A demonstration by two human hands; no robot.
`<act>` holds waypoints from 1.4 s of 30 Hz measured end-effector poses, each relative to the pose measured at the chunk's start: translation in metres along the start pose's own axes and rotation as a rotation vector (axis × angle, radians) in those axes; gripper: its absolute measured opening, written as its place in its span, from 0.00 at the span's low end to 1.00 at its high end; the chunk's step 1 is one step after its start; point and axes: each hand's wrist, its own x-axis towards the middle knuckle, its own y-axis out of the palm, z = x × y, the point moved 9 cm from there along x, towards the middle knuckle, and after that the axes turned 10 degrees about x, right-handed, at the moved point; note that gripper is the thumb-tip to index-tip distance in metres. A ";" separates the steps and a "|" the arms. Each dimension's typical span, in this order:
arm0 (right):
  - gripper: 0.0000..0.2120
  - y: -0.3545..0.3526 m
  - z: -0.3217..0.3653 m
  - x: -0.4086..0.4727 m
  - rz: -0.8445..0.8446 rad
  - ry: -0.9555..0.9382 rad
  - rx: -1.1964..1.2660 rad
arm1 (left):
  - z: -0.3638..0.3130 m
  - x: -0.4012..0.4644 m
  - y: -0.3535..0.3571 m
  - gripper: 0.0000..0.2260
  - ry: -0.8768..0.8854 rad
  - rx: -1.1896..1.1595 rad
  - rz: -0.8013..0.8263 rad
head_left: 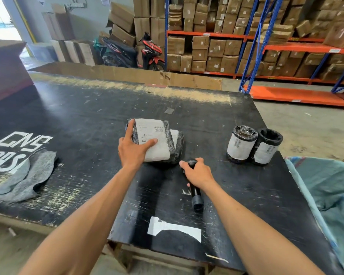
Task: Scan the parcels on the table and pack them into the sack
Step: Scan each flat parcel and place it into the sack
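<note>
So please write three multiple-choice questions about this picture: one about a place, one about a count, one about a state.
1. Where does the sack lie?
A. at the table's right edge
B. under the grey cloth
C. on the orange shelf

2. How many cylindrical parcels stand on the table?
A. one
B. two
C. four

3. What does the right hand do?
A. rests flat on the table
B. lifts a cylindrical parcel
C. grips the barcode scanner

Answers:
1. A: the teal sack hangs at the table's right side.
2. B: a left cylindrical parcel and a right cylindrical parcel stand side by side.
3. C: its fingers curl round the black barcode scanner, while the left hand rests on the flat parcel.
</note>
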 end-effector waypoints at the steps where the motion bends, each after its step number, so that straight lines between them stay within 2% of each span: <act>1: 0.39 0.004 -0.003 0.004 0.000 -0.003 -0.084 | 0.003 -0.001 -0.002 0.45 0.009 0.000 0.003; 3: 0.39 0.008 -0.006 0.007 -0.006 -0.006 -0.196 | 0.008 -0.004 -0.005 0.45 0.019 -0.001 0.014; 9: 0.42 0.004 -0.009 0.011 0.022 0.019 -0.287 | 0.001 -0.009 0.001 0.45 0.038 -0.081 0.036; 12: 0.40 -0.022 0.010 0.008 -0.050 -0.085 -0.333 | -0.013 -0.012 0.010 0.45 0.034 -0.142 0.042; 17: 0.31 -0.084 0.037 0.011 -0.037 -0.253 0.142 | -0.056 -0.030 0.045 0.45 0.094 -0.261 0.120; 20: 0.30 -0.123 0.051 0.010 -0.017 -0.343 0.275 | -0.084 -0.053 0.080 0.45 0.126 -0.314 0.187; 23: 0.30 -0.153 0.050 0.003 0.054 -0.430 0.313 | -0.118 -0.083 0.121 0.39 0.163 -0.362 0.256; 28: 0.36 -0.229 0.003 0.010 -0.080 -0.417 0.170 | -0.176 -0.140 0.195 0.27 0.171 -0.435 0.386; 32: 0.40 -0.312 -0.044 0.003 -0.226 -0.415 0.158 | -0.213 -0.188 0.261 0.26 0.159 -0.469 0.519; 37: 0.41 -0.407 -0.109 -0.001 -0.288 -0.354 0.243 | -0.245 -0.247 0.350 0.24 0.162 -0.457 0.702; 40: 0.40 -0.452 -0.148 -0.003 -0.345 -0.301 0.302 | -0.257 -0.276 0.394 0.29 0.178 -0.368 0.733; 42: 0.39 -0.474 -0.176 0.000 -0.384 -0.251 0.340 | -0.266 -0.292 0.416 0.27 0.224 -0.271 0.738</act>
